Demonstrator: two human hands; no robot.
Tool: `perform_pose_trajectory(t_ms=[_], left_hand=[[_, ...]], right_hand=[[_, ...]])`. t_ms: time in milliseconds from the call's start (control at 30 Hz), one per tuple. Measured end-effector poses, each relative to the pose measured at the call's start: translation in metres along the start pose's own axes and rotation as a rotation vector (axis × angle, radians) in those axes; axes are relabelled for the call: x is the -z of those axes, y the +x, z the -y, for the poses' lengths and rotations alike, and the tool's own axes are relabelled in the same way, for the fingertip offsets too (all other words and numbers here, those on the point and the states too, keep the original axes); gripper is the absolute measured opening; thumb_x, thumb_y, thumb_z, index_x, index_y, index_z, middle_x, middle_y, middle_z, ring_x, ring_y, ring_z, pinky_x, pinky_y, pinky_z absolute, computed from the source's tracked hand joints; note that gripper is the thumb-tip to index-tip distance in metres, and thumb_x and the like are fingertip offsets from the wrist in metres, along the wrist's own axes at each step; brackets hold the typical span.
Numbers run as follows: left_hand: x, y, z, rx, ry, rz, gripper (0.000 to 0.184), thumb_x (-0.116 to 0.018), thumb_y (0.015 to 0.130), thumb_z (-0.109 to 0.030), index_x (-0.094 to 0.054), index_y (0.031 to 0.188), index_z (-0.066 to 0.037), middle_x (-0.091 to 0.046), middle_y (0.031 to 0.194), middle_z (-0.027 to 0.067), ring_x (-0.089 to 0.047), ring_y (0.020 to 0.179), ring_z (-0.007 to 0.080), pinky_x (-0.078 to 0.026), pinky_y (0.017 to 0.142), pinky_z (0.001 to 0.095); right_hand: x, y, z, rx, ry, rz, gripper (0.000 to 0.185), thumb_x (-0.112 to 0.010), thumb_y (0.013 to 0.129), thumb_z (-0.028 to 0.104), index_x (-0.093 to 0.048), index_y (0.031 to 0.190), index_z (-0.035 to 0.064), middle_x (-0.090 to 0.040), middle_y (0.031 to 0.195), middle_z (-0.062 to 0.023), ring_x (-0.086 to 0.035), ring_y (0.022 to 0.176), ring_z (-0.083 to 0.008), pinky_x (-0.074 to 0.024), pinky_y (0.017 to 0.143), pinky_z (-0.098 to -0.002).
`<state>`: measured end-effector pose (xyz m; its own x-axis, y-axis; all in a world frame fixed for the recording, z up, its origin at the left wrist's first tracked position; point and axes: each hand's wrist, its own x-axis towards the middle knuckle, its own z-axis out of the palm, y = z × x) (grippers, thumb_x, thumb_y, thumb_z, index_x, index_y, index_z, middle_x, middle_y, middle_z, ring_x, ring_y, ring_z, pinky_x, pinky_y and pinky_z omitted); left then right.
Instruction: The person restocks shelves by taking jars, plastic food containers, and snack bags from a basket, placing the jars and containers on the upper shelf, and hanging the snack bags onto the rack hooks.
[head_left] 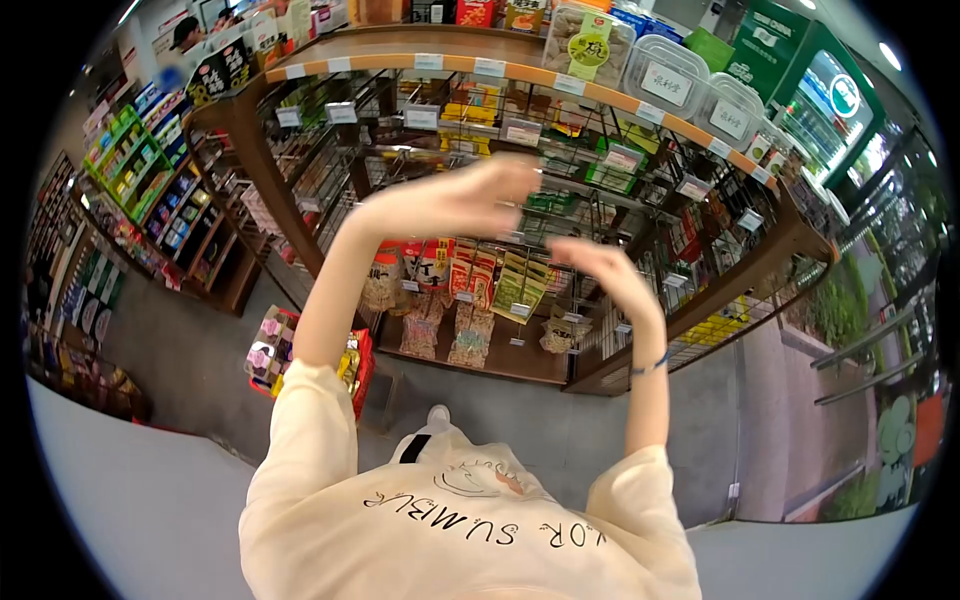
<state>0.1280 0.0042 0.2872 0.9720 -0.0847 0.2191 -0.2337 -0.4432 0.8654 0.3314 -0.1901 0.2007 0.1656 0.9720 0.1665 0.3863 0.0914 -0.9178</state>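
My left hand (465, 200) is raised in front of a brown-framed wire shelf unit (420, 66). Its thumb and fingers are apart, the tips blurred by motion, and I see nothing in it. Lower and to the right, my right hand (600, 258) points inward with its fingers stretched out, also slightly blurred and holding nothing I can see. A dark band (650, 365) circles the right wrist. Behind and below the hands hang snack packets, among them red bags (472, 275) and green-yellow bags (518, 287). Neither hand visibly touches them.
A red basket (363, 385) with packaged goods is on the floor at my left. Clear plastic tubs (665, 75) stand on the shelf top. A green-framed drinks fridge (835, 100) is at back right, beside a glass wall. Stocked shelves (150, 170) and a person are at far left.
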Motion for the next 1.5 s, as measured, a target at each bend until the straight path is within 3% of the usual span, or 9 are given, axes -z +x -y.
perform_pose_trajectory(t_ms=[133, 200, 267, 400, 467, 633, 767, 1233, 1500], left_hand=[[-0.057, -0.092, 0.058, 0.333, -0.194, 0.298, 0.06, -0.052, 0.091, -0.022, -0.021, 0.138, -0.002, -0.034, 0.138, 0.0149, -0.032, 0.129, 0.0236, -0.028, 0.105, 0.0356], [-0.099, -0.142, 0.106, 0.423, -0.346, 0.088, 0.055, -0.05, 0.093, -0.023, -0.025, 0.138, -0.003, -0.039, 0.135, 0.0141, -0.036, 0.126, 0.0219, -0.029, 0.104, 0.0341], [-0.144, -0.18, 0.114, 0.564, -0.543, -0.243, 0.053, -0.049, 0.093, -0.025, -0.029, 0.137, -0.005, -0.043, 0.132, 0.0119, -0.039, 0.123, 0.0188, -0.031, 0.102, 0.0328], [-0.248, -0.234, 0.123, 0.632, -1.004, -0.902, 0.041, -0.045, 0.093, -0.03, -0.04, 0.128, -0.01, -0.05, 0.125, 0.0058, -0.047, 0.115, 0.0143, -0.035, 0.096, 0.0304], [-0.293, -0.242, 0.122, 0.772, -0.88, -0.977, 0.04, -0.046, 0.092, -0.031, -0.041, 0.126, -0.011, -0.052, 0.12, 0.0033, -0.048, 0.112, 0.0126, -0.036, 0.093, 0.0293], [-0.332, -0.224, 0.131, 0.694, -0.589, -0.52, 0.053, -0.048, 0.089, -0.042, -0.04, 0.127, -0.006, -0.053, 0.118, 0.0091, -0.049, 0.111, 0.0186, -0.038, 0.093, 0.031], [-0.316, -0.196, 0.112, 0.785, 0.085, -0.163, 0.055, -0.052, 0.085, -0.037, -0.039, 0.127, -0.004, -0.054, 0.115, 0.0185, -0.05, 0.109, 0.0321, -0.042, 0.089, 0.0383], [-0.308, -0.263, 0.115, 1.045, 0.213, -0.171, 0.062, -0.052, 0.082, -0.04, -0.038, 0.128, -0.002, -0.053, 0.114, 0.0182, -0.048, 0.108, 0.0331, -0.039, 0.091, 0.0415], [-0.27, -0.317, 0.148, 1.106, 0.213, -0.251, 0.06, -0.053, 0.082, -0.037, -0.04, 0.127, -0.001, -0.052, 0.113, 0.0196, -0.047, 0.11, 0.0337, -0.039, 0.093, 0.0403]], right_hand=[[-0.047, -0.089, -0.133, -0.449, 0.399, -0.093, 0.036, -0.049, 0.089, 0.026, -0.058, 0.117, 0.0042, -0.062, 0.107, -0.0058, -0.056, 0.096, -0.0143, -0.0423, 0.086, -0.0262], [-0.07, -0.144, -0.193, -0.699, 0.198, -0.119, 0.039, -0.053, 0.087, 0.031, -0.061, 0.11, 0.001, -0.063, 0.093, -0.0033, -0.054, 0.078, -0.0103, -0.041, 0.065, -0.0251], [-0.081, -0.212, -0.281, -0.736, -0.024, 0.156, 0.04, -0.058, 0.084, 0.031, -0.061, 0.108, -0.0004, -0.065, 0.093, -0.0053, -0.057, 0.082, -0.0121, -0.045, 0.072, -0.0268], [-0.128, -0.251, -0.276, -0.763, -0.266, 0.463, 0.042, -0.053, 0.083, 0.033, -0.062, 0.102, -0.0033, -0.065, 0.096, -0.0173, -0.06, 0.094, -0.025, -0.045, 0.082, -0.0338], [-0.156, -0.248, -0.279, -0.794, -0.479, 0.565, 0.043, -0.053, 0.083, 0.032, -0.06, 0.105, -0.0038, -0.063, 0.098, -0.0199, -0.059, 0.096, -0.029, -0.0448, 0.083, -0.0348], [-0.229, -0.209, -0.28, -0.505, -0.615, 0.472, 0.047, -0.054, 0.081, 0.034, -0.058, 0.106, -0.005, -0.061, 0.101, -0.0239, -0.058, 0.096, -0.0367, -0.0455, 0.082, -0.0368], [-0.278, -0.178, -0.27, -0.49, -0.186, 0.555, 0.049, -0.055, 0.079, 0.036, -0.059, 0.107, -0.0045, -0.059, 0.105, -0.0244, -0.056, 0.102, -0.0371, -0.0446, 0.086, -0.0384], [-0.274, -0.15, -0.307, -0.603, -0.496, 0.771, 0.051, -0.055, 0.077, 0.036, -0.059, 0.108, -0.004, -0.059, 0.108, -0.0239, -0.055, 0.107, -0.0339, -0.0433, 0.09, -0.0368], [-0.356, -0.057, -0.254, -0.405, -0.467, 0.744, 0.048, -0.055, 0.08, 0.032, -0.057, 0.111, -0.0054, -0.056, 0.112, -0.0253, -0.053, 0.109, -0.0345, -0.0424, 0.091, -0.0366]])
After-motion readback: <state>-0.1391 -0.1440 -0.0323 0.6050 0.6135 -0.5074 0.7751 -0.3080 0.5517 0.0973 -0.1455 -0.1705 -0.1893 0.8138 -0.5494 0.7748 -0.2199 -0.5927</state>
